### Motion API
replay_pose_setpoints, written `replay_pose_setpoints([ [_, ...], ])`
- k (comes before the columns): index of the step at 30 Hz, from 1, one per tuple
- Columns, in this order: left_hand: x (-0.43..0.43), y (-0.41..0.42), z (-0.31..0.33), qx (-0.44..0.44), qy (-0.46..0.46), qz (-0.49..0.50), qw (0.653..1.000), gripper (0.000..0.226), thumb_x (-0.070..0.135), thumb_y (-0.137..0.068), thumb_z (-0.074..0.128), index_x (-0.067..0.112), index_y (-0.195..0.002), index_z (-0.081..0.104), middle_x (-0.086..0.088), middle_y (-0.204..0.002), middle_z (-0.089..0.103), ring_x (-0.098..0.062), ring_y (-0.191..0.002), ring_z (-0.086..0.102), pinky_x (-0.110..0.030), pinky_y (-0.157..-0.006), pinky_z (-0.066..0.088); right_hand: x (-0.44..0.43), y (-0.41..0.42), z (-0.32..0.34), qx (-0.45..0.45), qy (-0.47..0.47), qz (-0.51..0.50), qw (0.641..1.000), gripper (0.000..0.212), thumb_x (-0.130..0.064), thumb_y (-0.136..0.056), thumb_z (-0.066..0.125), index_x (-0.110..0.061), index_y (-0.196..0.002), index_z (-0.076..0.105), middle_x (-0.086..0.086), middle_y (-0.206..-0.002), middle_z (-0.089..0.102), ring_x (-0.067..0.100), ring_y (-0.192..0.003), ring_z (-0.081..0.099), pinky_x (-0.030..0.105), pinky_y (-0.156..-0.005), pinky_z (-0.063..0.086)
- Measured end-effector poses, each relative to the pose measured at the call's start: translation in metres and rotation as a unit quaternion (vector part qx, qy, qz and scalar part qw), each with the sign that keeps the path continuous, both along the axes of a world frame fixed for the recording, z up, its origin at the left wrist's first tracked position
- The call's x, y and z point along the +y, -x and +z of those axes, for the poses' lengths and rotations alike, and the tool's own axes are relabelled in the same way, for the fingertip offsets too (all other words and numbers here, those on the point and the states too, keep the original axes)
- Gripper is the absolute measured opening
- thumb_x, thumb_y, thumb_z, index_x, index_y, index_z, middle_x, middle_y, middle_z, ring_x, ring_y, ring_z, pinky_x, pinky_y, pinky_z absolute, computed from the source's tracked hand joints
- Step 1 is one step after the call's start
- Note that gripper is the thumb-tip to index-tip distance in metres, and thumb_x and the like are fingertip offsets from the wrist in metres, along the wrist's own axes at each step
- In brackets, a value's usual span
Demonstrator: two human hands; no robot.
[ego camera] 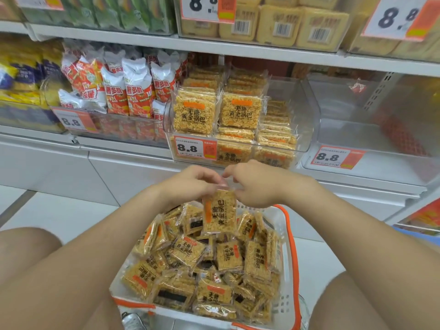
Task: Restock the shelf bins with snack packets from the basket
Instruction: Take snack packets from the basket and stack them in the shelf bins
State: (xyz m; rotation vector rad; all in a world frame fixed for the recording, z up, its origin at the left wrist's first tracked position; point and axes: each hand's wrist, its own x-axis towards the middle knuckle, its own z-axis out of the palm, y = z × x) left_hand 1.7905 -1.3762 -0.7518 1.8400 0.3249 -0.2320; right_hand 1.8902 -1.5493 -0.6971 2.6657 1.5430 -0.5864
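We are facing the white metal shelf [262, 51], where a clear plastic bin [308, 129] is holding golden rice-crisp packets [194, 113]. Below, over the white slotted basket [288, 258] heaped with more, our left hand [190, 184] and right hand [257, 186] are pinching the top edge of one clear-wrapped golden packet [220, 214].

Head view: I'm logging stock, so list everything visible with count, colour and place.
Held packet: one, golden, above the basket.
Basket: one, white with orange handle, before the shelf.
Loose packets: many, golden, in basket.
Centre bin: one, clear, middle shelf, part-filled with golden packets.
Right bin: one, clear, beside it.
Snack bags: many, red-white, left bin.
Price tags: several, white-orange, bin fronts.
Left hand, right hand: two, pinching the held packet's top.
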Motion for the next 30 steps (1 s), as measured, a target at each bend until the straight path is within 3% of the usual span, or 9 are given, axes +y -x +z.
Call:
replay_pose_setpoints([
  [4, 0.001, -0.001, 0.017, -0.066, 0.092, 0.108, 0.988, 0.035, -0.008, -0.088, 0.069, 0.009, -0.119, 0.065, -0.015, -0.107, 0.078, -0.026, -0.091, 0.073, -0.035, -0.081, 0.058, -0.002, -0.002, 0.006, 0.013, -0.103, -0.015, 0.994, 0.027, -0.036, -0.101, 0.063, -0.014, -0.114, 0.07, 0.004, -0.092, 0.074, 0.023, -0.085, 0.069, 0.044, -0.08, 0.058],
  [7, 0.0, 0.0, 0.027, -0.106, 0.116, 0.138, 0.978, 0.039, -0.003, -0.087, 0.08, 0.008, -0.122, 0.067, -0.012, -0.107, 0.08, -0.027, -0.099, 0.076, -0.039, -0.09, 0.06, -0.004, -0.006, 0.009, 0.022, -0.131, -0.045, 0.99, 0.022, -0.035, -0.099, 0.067, -0.014, -0.099, 0.074, 0.005, -0.083, 0.075, 0.022, -0.077, 0.07, 0.04, -0.071, 0.058],
  [9, -0.002, 0.001, 0.031, -0.129, 0.114, 0.147, 0.974, 0.047, 0.003, -0.082, 0.085, 0.009, -0.125, 0.065, -0.011, -0.103, 0.081, -0.024, -0.094, 0.078, -0.036, -0.086, 0.061, -0.005, -0.008, 0.012, 0.027, -0.141, -0.053, 0.988, 0.022, -0.03, -0.093, 0.069, -0.008, -0.093, 0.074, 0.012, -0.08, 0.074, 0.029, -0.074, 0.069, 0.041, -0.064, 0.056],
  [12, -0.005, 0.0, 0.036, -0.154, 0.101, 0.13, 0.974, 0.053, 0.003, -0.079, 0.087, 0.008, -0.126, 0.063, -0.012, -0.102, 0.081, -0.023, -0.096, 0.078, -0.032, -0.085, 0.062, -0.005, -0.005, 0.013, 0.04, -0.177, -0.059, 0.982, 0.033, -0.034, -0.089, 0.071, -0.002, -0.09, 0.067, 0.01, -0.069, 0.061, 0.024, -0.061, 0.056, 0.038, -0.054, 0.041],
  [15, -0.009, -0.003, 0.043, -0.201, 0.084, 0.157, 0.963, 0.038, 0.004, -0.081, 0.087, 0.004, -0.115, 0.069, -0.009, -0.099, 0.081, -0.019, -0.093, 0.078, -0.025, -0.079, 0.061, -0.002, -0.006, 0.016, 0.061, -0.235, -0.083, 0.967, 0.034, -0.04, -0.093, 0.075, -0.008, -0.099, 0.066, -0.001, -0.064, 0.049, 0.016, -0.057, 0.046, 0.031, -0.054, 0.036],
  [19, -0.013, -0.012, 0.052, -0.269, 0.016, 0.25, 0.93, 0.006, 0.017, -0.096, 0.075, 0.013, -0.097, 0.078, -0.005, -0.094, 0.079, -0.019, -0.091, 0.074, -0.029, -0.082, 0.061, -0.001, -0.013, 0.033, 0.071, -0.298, -0.142, 0.941, 0.019, -0.032, -0.096, 0.074, -0.029, -0.111, 0.064, -0.001, -0.071, 0.071, 0.015, -0.064, 0.067, 0.033, -0.057, 0.052],
  [22, -0.012, -0.019, 0.055, -0.298, -0.077, 0.307, 0.901, 0.02, 0.009, -0.102, 0.06, 0.021, -0.098, 0.076, 0.003, -0.095, 0.076, -0.009, -0.086, 0.069, -0.022, -0.071, 0.054, -0.003, -0.024, 0.048, 0.04, -0.382, -0.201, 0.901, 0.021, -0.034, -0.1, 0.067, -0.022, -0.117, 0.064, 0.003, -0.081, 0.073, 0.015, -0.074, 0.067, 0.031, -0.065, 0.049],
  [26, -0.013, -0.026, 0.05, -0.329, -0.265, 0.285, 0.861, 0.03, 0.004, -0.093, 0.06, 0.027, -0.11, 0.071, 0.01, -0.114, 0.063, -0.013, -0.109, 0.057, -0.027, -0.092, 0.043, -0.006, -0.044, 0.053, -0.015, -0.481, -0.219, 0.849, 0.028, -0.037, -0.103, 0.061, -0.022, -0.126, 0.058, -0.005, -0.081, 0.067, 0.016, -0.079, 0.06, 0.034, -0.072, 0.042],
  [30, -0.013, -0.035, 0.037, -0.328, -0.379, 0.223, 0.836, 0.022, 0.007, -0.093, 0.064, 0.025, -0.101, 0.074, 0.011, -0.108, 0.058, -0.013, -0.109, 0.044, -0.023, -0.091, 0.032, -0.005, -0.066, 0.045, -0.04, -0.486, -0.245, 0.838, 0.029, -0.032, -0.106, 0.059, -0.019, -0.129, 0.048, -0.005, -0.102, 0.061, 0.021, -0.096, 0.056, 0.032, -0.077, 0.035],
])
